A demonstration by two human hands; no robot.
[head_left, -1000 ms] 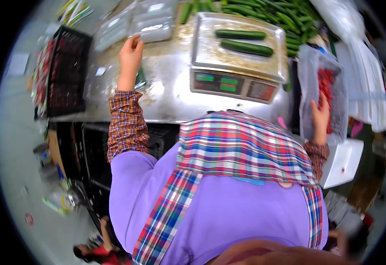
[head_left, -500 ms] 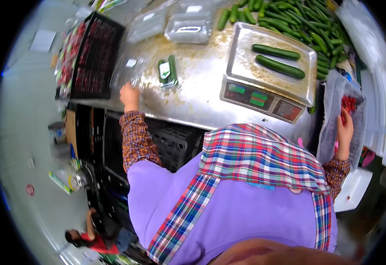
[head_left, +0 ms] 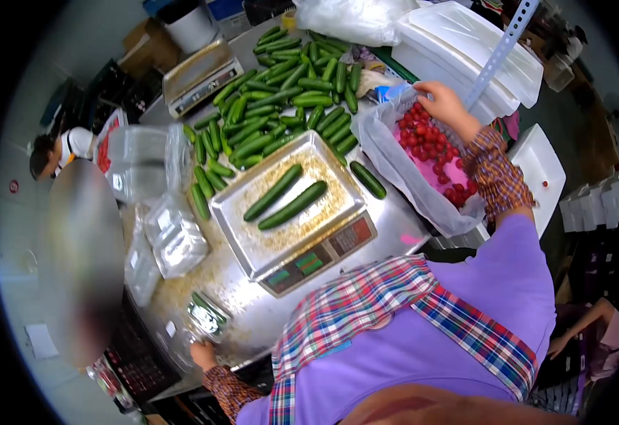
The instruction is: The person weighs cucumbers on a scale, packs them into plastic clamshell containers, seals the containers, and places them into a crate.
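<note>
My right hand [head_left: 440, 103] is at the far rim of a bin lined with clear plastic [head_left: 387, 152], its fingers bent at the liner's edge. Small red round fruits [head_left: 426, 138] lie inside the bin. My left hand [head_left: 202, 353] is low at the table's near edge, beside a clear pack of cucumbers [head_left: 209, 316]; its fingertips are too small to make out. Two cucumbers [head_left: 293, 205] lie side by side on the metal tray of a scale [head_left: 235, 234]. Another cucumber [head_left: 368, 180] rests on the table between the scale and the bin.
A large heap of cucumbers [head_left: 281, 99] lies behind the scale. Empty clear trays [head_left: 175, 237] stand at the left, near a black crate [head_left: 136, 361]. A second scale [head_left: 199, 74] is at the back. White foam boxes [head_left: 458, 53] stand beyond the bin.
The view has swung to the right. My right hand has moved from the red fruits to the bin's far rim. My left hand remains near the cucumber pack.
</note>
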